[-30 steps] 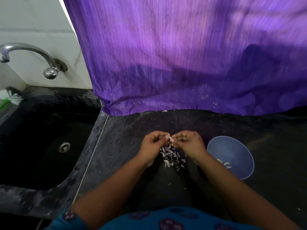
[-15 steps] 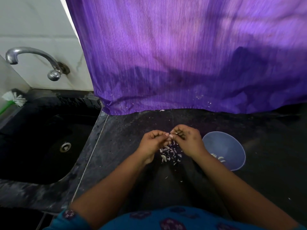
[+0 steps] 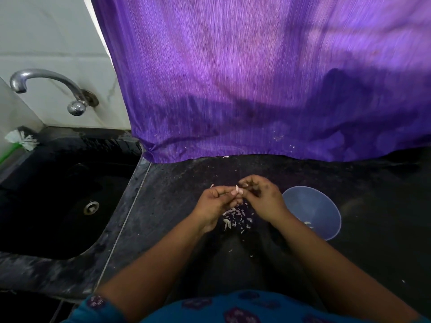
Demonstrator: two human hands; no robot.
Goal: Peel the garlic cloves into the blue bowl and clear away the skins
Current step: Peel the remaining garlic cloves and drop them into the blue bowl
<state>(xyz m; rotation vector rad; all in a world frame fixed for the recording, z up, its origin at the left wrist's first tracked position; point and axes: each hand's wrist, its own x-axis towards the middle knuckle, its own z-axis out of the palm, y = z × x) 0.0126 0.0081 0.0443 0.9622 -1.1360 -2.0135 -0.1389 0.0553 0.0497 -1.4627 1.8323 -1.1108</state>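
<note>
Pale garlic clove (image 3: 237, 189) pinched in left hand (image 3: 215, 205) grip; right hand (image 3: 263, 199) has lifted, fingers curled, picking skin. Skins (image 3: 235, 217) pile on tabletop (image 3: 177, 206) left of blue bowl (image 3: 319, 206). Peeling ongoing; few cloves in bowl.

The tabletop (image 3: 177, 206) is a dark stone slab, dusty and speckled with pale flecks, with a thin light seam running along its left side. A blue bowl (image 3: 312, 206) sits directly on it, rim up, a few pale pieces lying inside near its front wall. Just left of the bowl lies a loose heap of garlic skins (image 3: 235, 217), thin whitish and purplish scraps spread flat on the stone. A few stray flakes lie in front of that heap, and one more behind it, at the hem of the purple curtain (image 3: 256, 89) that touches the tabletop's back edge.
</note>
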